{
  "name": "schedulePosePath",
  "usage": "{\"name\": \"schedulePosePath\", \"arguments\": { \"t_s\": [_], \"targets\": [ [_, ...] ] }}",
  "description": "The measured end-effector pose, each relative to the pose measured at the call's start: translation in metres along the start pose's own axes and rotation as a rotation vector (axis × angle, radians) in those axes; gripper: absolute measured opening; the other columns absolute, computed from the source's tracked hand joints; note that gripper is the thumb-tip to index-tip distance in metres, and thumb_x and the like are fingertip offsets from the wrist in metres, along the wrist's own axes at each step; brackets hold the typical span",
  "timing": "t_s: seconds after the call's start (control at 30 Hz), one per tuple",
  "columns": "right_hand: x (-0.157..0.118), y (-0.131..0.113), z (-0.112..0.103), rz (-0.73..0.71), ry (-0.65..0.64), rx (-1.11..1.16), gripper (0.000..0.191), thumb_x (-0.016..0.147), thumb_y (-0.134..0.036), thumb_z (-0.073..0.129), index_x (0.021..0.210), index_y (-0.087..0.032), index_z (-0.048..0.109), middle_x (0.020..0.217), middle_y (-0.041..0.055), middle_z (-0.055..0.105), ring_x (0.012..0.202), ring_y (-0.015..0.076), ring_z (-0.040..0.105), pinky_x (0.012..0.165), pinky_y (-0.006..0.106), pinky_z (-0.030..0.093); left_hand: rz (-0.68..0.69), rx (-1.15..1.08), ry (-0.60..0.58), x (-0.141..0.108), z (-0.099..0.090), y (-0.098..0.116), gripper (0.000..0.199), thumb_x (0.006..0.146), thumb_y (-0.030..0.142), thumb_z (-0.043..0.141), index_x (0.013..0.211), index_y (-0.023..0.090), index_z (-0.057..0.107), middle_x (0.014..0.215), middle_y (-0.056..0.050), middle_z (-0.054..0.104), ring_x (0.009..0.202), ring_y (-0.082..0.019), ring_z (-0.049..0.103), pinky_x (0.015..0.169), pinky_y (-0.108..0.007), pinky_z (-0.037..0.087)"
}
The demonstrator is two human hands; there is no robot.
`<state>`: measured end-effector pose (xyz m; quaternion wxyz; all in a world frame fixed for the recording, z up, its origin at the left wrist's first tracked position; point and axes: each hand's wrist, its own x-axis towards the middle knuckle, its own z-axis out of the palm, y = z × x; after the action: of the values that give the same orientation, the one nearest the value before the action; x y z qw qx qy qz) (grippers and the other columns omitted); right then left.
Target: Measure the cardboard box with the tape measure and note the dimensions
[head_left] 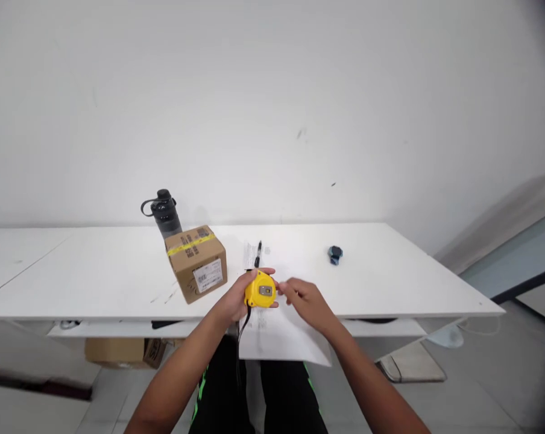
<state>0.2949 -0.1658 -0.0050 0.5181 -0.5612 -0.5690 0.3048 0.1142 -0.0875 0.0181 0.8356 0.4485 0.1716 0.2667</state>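
My left hand is wrapped round a yellow tape measure, whose metal belt clip faces up. From the case hangs a dark wrist strap. Close by the right edge of the case is my right hand, its fingers curled in and thumb and forefinger pinched together. Whether the end of the blade is between those fingertips cannot be made out. Beneath both hands a sheet of white paper lies partly over the front edge of the table. A black pen rests just beyond the tape measure.
To the left stands a taped cardboard box with a label, and behind it a dark water bottle. A dark watch lies on the white table at right. Under the tabletop is another cardboard box.
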Motion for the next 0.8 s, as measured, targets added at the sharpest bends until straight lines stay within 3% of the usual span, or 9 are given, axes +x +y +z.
{"name": "schedulePosePath", "arguments": {
  "t_s": [0.03, 0.13, 0.27, 0.33, 0.47, 0.57, 0.67, 0.73, 0.8],
  "targets": [
    [0.032, 0.007, -0.006, -0.027, 0.074, -0.073, 0.040, 0.093, -0.050, 0.051, 0.075, -0.018, 0.068, 0.071, 0.0031, 0.064, 0.064, 0.0153, 0.056, 0.066, 0.030, 0.043, -0.023, -0.028, -0.008, 0.022, -0.009, 0.005, 0.049, 0.085, 0.052, 0.058, 0.116, 0.014, 0.060, 0.101, -0.011, 0.067, 0.091, -0.023, 0.068, 0.071, -0.036, 0.058],
    [0.119, 0.033, -0.010, -0.025, 0.198, -0.184, 0.034, 0.097, -0.033, 0.039, 0.117, -0.018, 0.062, 0.090, 0.0053, 0.067, 0.067, 0.0148, 0.058, 0.069, 0.030, 0.045, -0.009, -0.073, 0.038, 0.077, -0.039, 0.008, 0.046, 0.084, 0.051, 0.058, 0.116, 0.018, 0.058, 0.098, -0.009, 0.066, 0.088, -0.023, 0.069, 0.061, -0.035, 0.059],
    [0.178, 0.069, 0.009, -0.063, -0.050, -0.771, 0.051, 0.087, -0.013, 0.046, 0.136, -0.023, 0.053, 0.113, 0.0088, 0.062, 0.088, 0.0180, 0.059, 0.074, 0.028, 0.042, 0.009, -0.112, 0.072, 0.114, -0.069, -0.003, 0.039, 0.079, 0.044, 0.063, 0.108, 0.018, 0.057, 0.096, -0.008, 0.068, 0.080, -0.023, 0.071, 0.051, -0.029, 0.056],
    [0.184, 0.083, 0.017, -0.100, -0.149, -0.952, 0.050, 0.085, -0.015, 0.052, 0.133, -0.026, 0.058, 0.124, 0.0111, 0.057, 0.099, 0.0219, 0.056, 0.076, 0.030, 0.041, 0.013, -0.171, 0.141, 0.119, -0.076, -0.008, 0.035, 0.079, 0.043, 0.064, 0.101, 0.018, 0.057, 0.092, -0.007, 0.070, 0.078, -0.023, 0.071, 0.051, -0.029, 0.056],
    [0.183, 0.101, 0.014, -0.144, -0.089, -1.050, 0.037, 0.087, -0.013, 0.049, 0.117, -0.021, 0.069, 0.137, 0.0152, 0.048, 0.115, 0.0281, 0.049, 0.088, 0.037, 0.039, 0.045, -0.263, 0.284, 0.124, -0.080, -0.007, 0.029, 0.080, 0.043, 0.062, 0.090, 0.017, 0.058, 0.088, -0.007, 0.071, 0.078, -0.022, 0.071, 0.059, -0.032, 0.059],
    [0.182, 0.106, 0.000, -0.106, 0.043, -1.059, 0.036, 0.090, -0.013, 0.042, 0.115, -0.017, 0.069, 0.124, 0.0156, 0.057, 0.104, 0.0248, 0.056, 0.085, 0.034, 0.040, 0.045, -0.266, 0.351, 0.128, -0.081, -0.004, 0.027, 0.082, 0.043, 0.062, 0.086, 0.016, 0.059, 0.088, -0.008, 0.071, 0.077, -0.022, 0.072, 0.061, -0.032, 0.060],
    [0.179, 0.105, -0.003, 0.017, 0.172, -1.004, 0.042, 0.099, -0.028, 0.034, 0.132, -0.020, 0.060, 0.108, 0.0123, 0.066, 0.091, 0.0232, 0.062, 0.078, 0.033, 0.040, 0.060, -0.286, 0.359, 0.129, -0.081, 0.000, 0.026, 0.084, 0.042, 0.060, 0.086, 0.015, 0.060, 0.089, -0.009, 0.072, 0.079, -0.023, 0.072, 0.063, -0.034, 0.060],
    [0.177, 0.102, 0.001, 0.100, 0.135, -0.946, 0.046, 0.100, -0.043, 0.033, 0.136, -0.025, 0.056, 0.103, 0.0095, 0.070, 0.089, 0.0236, 0.064, 0.073, 0.032, 0.040, 0.074, -0.300, 0.363, 0.129, -0.082, 0.001, 0.027, 0.086, 0.040, 0.056, 0.087, 0.014, 0.061, 0.088, -0.011, 0.072, 0.081, -0.023, 0.072, 0.065, -0.034, 0.061],
    [0.177, 0.101, 0.006, 0.140, 0.044, -0.913, 0.046, 0.098, -0.051, 0.035, 0.125, -0.027, 0.063, 0.099, 0.0082, 0.073, 0.088, 0.0236, 0.065, 0.068, 0.030, 0.039, 0.077, -0.302, 0.363, 0.129, -0.083, 0.002, 0.028, 0.087, 0.040, 0.053, 0.088, 0.013, 0.062, 0.087, -0.012, 0.071, 0.082, -0.024, 0.071, 0.065, -0.036, 0.061]
  ]
}}
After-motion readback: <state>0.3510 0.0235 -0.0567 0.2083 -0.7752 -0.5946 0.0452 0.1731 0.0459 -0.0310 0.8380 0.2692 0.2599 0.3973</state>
